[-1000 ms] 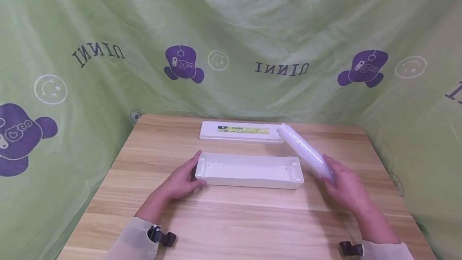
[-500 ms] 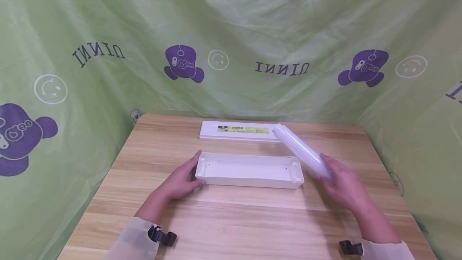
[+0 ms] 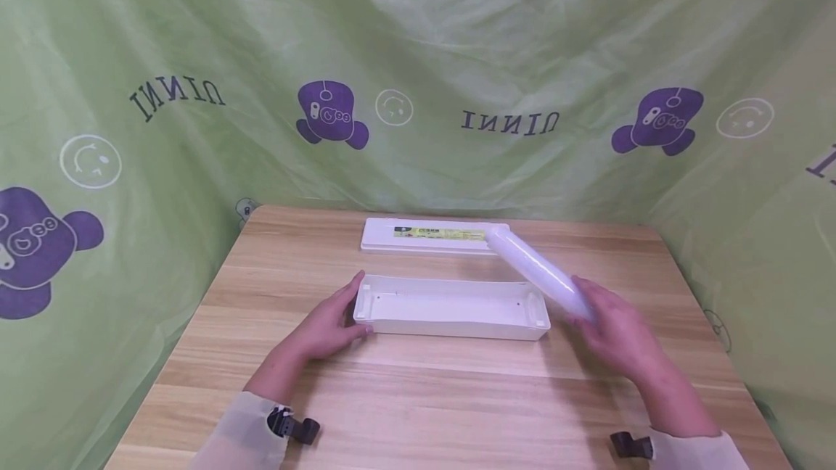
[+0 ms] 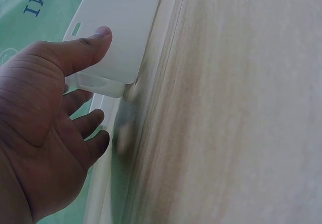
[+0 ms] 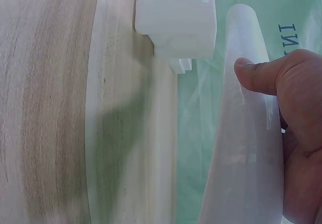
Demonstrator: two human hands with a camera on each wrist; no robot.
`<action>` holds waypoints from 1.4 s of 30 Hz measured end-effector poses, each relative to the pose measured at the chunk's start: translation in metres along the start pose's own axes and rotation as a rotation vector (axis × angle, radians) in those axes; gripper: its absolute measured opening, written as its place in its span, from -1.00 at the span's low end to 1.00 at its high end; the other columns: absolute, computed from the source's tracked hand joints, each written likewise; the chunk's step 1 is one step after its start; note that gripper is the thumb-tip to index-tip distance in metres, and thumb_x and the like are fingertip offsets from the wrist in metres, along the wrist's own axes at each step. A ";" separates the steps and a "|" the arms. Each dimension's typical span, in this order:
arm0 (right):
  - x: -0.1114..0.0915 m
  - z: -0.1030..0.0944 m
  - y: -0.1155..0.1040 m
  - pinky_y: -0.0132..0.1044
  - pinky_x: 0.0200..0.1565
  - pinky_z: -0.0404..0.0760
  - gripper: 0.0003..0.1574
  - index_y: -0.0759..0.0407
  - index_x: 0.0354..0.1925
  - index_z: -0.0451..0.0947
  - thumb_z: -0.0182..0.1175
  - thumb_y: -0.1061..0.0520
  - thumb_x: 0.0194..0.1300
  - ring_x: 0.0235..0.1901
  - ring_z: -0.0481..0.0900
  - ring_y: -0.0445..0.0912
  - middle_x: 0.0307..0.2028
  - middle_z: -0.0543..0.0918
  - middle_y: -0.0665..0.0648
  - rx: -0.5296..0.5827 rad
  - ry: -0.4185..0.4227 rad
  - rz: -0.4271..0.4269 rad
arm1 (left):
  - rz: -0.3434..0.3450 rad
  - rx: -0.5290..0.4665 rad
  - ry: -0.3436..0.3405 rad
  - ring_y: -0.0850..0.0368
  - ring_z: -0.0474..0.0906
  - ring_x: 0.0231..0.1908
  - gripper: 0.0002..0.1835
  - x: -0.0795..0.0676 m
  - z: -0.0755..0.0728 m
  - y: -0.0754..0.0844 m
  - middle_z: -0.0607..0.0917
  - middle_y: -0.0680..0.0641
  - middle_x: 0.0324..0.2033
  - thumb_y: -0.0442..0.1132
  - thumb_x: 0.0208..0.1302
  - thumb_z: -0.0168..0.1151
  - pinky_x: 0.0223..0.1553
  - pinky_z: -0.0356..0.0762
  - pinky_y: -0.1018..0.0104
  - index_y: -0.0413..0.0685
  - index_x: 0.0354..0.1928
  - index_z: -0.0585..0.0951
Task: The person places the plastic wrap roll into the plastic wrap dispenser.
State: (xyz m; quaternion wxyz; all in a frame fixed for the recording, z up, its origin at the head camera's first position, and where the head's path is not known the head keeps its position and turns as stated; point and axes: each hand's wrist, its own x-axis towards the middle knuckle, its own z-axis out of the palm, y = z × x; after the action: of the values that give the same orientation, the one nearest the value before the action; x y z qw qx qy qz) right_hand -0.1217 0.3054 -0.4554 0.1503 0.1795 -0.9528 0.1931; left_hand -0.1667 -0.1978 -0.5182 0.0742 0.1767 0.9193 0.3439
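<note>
A long white plastic box (image 3: pixel 451 328), lidless, lies on the table. My left hand (image 3: pixel 328 325) grips its left end; in the left wrist view the thumb (image 4: pixel 90 48) lies on the front wall, with the other fingers curled around the end side. To the right of the box, my right hand (image 3: pixel 617 325) holds a roll of clear plastic wrap (image 3: pixel 538 267) near its lower end. The roll slants up and left above the table, its far end overlapping the lid in view. In the right wrist view the thumb presses the shiny roll (image 5: pixel 246 133); the other fingers are mostly hidden.
A flat white lid (image 3: pixel 379 236) with a yellow-green label lies behind the box. The wooden table (image 3: pixel 457 412) ends at a green printed curtain (image 3: pixel 424 35) at the back and sides.
The roll and my right hand have drifted slightly left, so the roll's far end covers more of the lid's right end. My left hand and the box have stayed put.
</note>
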 end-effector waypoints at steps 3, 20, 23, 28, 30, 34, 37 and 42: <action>0.002 0.001 -0.002 0.30 -0.02 0.51 -0.12 0.36 0.35 0.31 0.42 0.21 0.12 -0.03 0.55 0.36 0.12 0.52 0.47 0.004 -0.002 -0.002 | -0.001 0.003 0.000 0.03 0.06 0.45 0.12 0.000 0.000 0.000 0.14 -0.02 0.49 0.15 0.13 0.42 0.42 0.06 0.05 0.18 0.58 -0.09; 0.007 0.004 -0.010 0.30 -0.01 0.51 -0.14 0.31 0.36 0.31 0.41 0.19 0.15 -0.01 0.54 0.34 0.12 0.53 0.43 0.005 -0.024 -0.006 | -0.021 0.009 -0.008 0.05 0.04 0.45 0.14 0.001 -0.002 0.001 0.12 0.00 0.49 0.17 0.12 0.42 0.43 0.04 0.07 0.20 0.58 -0.11; 0.008 0.005 -0.010 0.28 0.01 0.51 -0.14 0.30 0.36 0.31 0.41 0.17 0.16 0.01 0.54 0.32 0.14 0.53 0.41 0.003 -0.025 -0.012 | -0.022 0.012 -0.008 0.06 0.03 0.45 0.14 0.001 -0.001 0.001 0.12 0.00 0.49 0.17 0.12 0.41 0.43 0.04 0.07 0.20 0.58 -0.11; 0.008 0.005 -0.011 0.28 0.01 0.52 -0.14 0.31 0.36 0.32 0.40 0.14 0.16 0.02 0.53 0.31 0.14 0.53 0.39 0.005 -0.030 -0.024 | -0.019 0.017 -0.010 0.05 0.03 0.45 0.14 0.001 -0.001 0.000 0.12 0.00 0.49 0.17 0.12 0.41 0.43 0.05 0.06 0.18 0.58 -0.11; 0.008 0.005 -0.011 0.27 0.02 0.52 -0.14 0.32 0.36 0.32 0.41 0.14 0.16 0.03 0.53 0.30 0.14 0.54 0.38 0.004 -0.032 -0.030 | -0.016 0.015 -0.010 0.03 0.04 0.45 0.14 0.001 -0.001 0.000 0.12 -0.01 0.49 0.16 0.12 0.42 0.42 0.05 0.04 0.17 0.58 -0.10; 0.009 0.006 -0.011 0.28 0.03 0.51 -0.13 0.32 0.36 0.32 0.42 0.17 0.14 0.03 0.53 0.32 0.13 0.54 0.39 0.007 -0.035 -0.040 | -0.007 0.013 -0.005 0.05 0.03 0.45 0.14 0.001 -0.002 0.001 0.11 0.01 0.50 0.14 0.13 0.43 0.43 0.04 0.06 0.17 0.58 -0.10; 0.010 0.006 -0.011 0.28 0.02 0.51 -0.12 0.32 0.35 0.33 0.43 0.20 0.11 0.02 0.53 0.32 0.12 0.55 0.39 0.007 -0.030 -0.053 | 0.001 0.012 -0.003 0.06 0.03 0.45 0.13 0.002 -0.002 0.001 0.11 0.01 0.50 0.12 0.13 0.43 0.43 0.04 0.07 0.15 0.58 -0.09; 0.011 0.005 -0.013 0.26 0.03 0.51 -0.12 0.32 0.33 0.35 0.45 0.23 0.07 0.03 0.54 0.31 0.12 0.56 0.38 0.006 -0.015 -0.076 | -0.007 0.007 -0.008 0.05 0.03 0.45 0.13 0.001 -0.002 0.002 0.12 -0.01 0.49 0.11 0.13 0.44 0.43 0.04 0.07 0.15 0.58 -0.09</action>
State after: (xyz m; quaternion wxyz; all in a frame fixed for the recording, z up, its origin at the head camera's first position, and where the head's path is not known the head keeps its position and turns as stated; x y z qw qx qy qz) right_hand -0.1275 0.2890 -0.4514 0.1498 0.2174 -0.9459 0.1888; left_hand -0.1676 -0.1977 -0.5151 0.0786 0.1750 0.9208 0.3395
